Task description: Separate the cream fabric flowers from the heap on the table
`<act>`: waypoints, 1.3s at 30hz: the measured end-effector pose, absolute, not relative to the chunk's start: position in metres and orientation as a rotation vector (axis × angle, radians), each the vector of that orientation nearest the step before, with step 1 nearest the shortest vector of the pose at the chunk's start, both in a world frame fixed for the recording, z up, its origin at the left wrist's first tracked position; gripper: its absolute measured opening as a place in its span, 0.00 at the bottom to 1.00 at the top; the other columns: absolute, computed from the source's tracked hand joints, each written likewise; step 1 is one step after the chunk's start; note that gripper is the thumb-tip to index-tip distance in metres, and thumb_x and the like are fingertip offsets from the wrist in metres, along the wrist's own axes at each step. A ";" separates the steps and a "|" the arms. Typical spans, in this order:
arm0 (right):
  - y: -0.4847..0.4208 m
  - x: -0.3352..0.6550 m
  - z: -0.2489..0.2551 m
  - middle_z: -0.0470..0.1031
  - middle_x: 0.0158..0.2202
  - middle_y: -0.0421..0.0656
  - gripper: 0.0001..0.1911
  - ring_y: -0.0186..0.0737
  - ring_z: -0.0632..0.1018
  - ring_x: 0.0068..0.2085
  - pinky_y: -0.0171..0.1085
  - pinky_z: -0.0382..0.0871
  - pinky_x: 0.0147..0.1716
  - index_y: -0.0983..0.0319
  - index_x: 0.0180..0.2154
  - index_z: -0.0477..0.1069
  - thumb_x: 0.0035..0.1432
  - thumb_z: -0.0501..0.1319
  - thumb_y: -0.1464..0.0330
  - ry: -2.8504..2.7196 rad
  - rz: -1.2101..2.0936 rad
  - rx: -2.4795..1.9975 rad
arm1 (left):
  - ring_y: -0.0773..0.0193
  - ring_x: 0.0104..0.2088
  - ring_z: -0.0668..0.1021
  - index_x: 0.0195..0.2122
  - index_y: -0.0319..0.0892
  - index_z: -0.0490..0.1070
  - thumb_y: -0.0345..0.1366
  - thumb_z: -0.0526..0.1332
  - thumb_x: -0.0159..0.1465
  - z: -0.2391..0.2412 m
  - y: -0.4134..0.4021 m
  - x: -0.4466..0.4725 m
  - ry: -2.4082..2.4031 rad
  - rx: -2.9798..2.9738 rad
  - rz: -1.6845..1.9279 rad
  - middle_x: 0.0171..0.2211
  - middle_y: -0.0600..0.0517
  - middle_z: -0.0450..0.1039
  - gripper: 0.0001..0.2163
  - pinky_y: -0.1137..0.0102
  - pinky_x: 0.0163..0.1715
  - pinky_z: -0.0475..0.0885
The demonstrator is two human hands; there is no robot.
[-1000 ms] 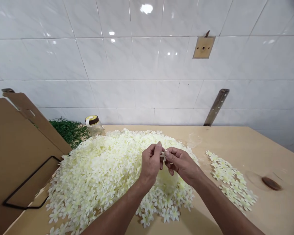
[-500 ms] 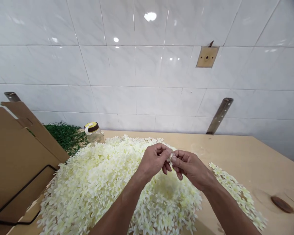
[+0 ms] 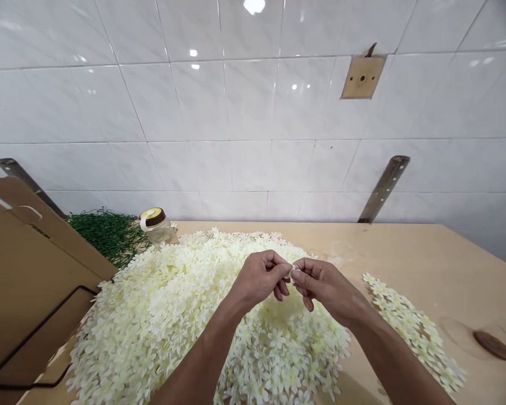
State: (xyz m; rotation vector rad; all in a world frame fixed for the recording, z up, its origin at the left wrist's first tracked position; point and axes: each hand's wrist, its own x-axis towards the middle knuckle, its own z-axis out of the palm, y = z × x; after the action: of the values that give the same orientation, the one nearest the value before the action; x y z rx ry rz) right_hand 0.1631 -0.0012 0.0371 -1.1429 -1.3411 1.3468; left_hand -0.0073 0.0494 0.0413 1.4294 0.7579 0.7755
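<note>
A large heap of cream-white artificial flowers (image 3: pixel 185 304) covers the middle and left of the table. Above its right part, my left hand (image 3: pixel 263 278) and my right hand (image 3: pixel 322 284) meet at the fingertips. Between them they pinch a small white flower (image 3: pixel 293 269), mostly covered by thumbs and forefingers. Both hands are closed on it, with the other fingers loosely curled. To the right of my right forearm, a narrow strip of the same blossoms (image 3: pixel 413 323) lies spread on the tabletop.
A cardboard box (image 3: pixel 37 270) stands at the left beside a black wire frame (image 3: pixel 34 337). Behind it are green artificial stems (image 3: pixel 109 236) and a lidded jar (image 3: pixel 158 228). On the wooden table (image 3: pixel 388 247), a clear dish with a brown patch (image 3: pixel 493 343) lies at right. A tiled wall rises behind.
My fingertips have drawn closer together around the small flower, which shows less than before. The camera view has tilted slightly downward.
</note>
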 end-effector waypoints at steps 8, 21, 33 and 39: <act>0.000 0.171 0.036 0.64 0.20 0.35 0.22 0.32 0.68 0.20 0.34 0.67 0.21 0.63 0.28 0.71 0.56 0.65 0.50 -1.397 1.434 -1.253 | 0.64 0.20 0.76 0.30 0.40 0.71 0.35 0.58 0.62 0.050 0.048 -0.013 0.867 1.729 0.715 0.19 0.52 0.70 0.06 0.74 0.17 0.72; 0.001 0.161 0.019 0.65 0.20 0.36 0.23 0.29 0.64 0.20 0.30 0.59 0.16 0.62 0.26 0.68 0.57 0.65 0.49 -1.235 1.384 -1.241 | 0.63 0.21 0.79 0.33 0.36 0.70 0.46 0.58 0.66 0.041 0.064 -0.024 0.782 1.435 0.550 0.30 0.45 0.75 0.15 0.70 0.20 0.75; 0.003 0.161 0.014 0.73 0.21 0.41 0.26 0.34 0.74 0.20 0.35 0.72 0.23 0.64 0.27 0.72 0.57 0.63 0.47 -1.207 1.229 -1.376 | 0.65 0.20 0.78 0.30 0.37 0.68 0.43 0.59 0.66 0.034 0.058 -0.012 0.775 1.343 0.597 0.28 0.47 0.74 0.14 0.70 0.20 0.75; 0.004 0.160 0.017 0.73 0.21 0.40 0.24 0.34 0.75 0.21 0.35 0.73 0.22 0.65 0.29 0.75 0.56 0.64 0.48 -1.205 1.176 -1.415 | 0.65 0.20 0.77 0.36 0.36 0.71 0.29 0.62 0.60 0.030 0.058 -0.009 0.806 1.361 0.717 0.23 0.50 0.74 0.04 0.70 0.21 0.75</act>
State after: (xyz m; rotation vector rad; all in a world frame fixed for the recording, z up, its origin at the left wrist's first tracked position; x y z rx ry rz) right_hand 0.1596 0.0042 0.0170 -1.4148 -1.2048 1.1756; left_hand -0.0093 0.0580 0.0302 1.3612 0.8055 0.7168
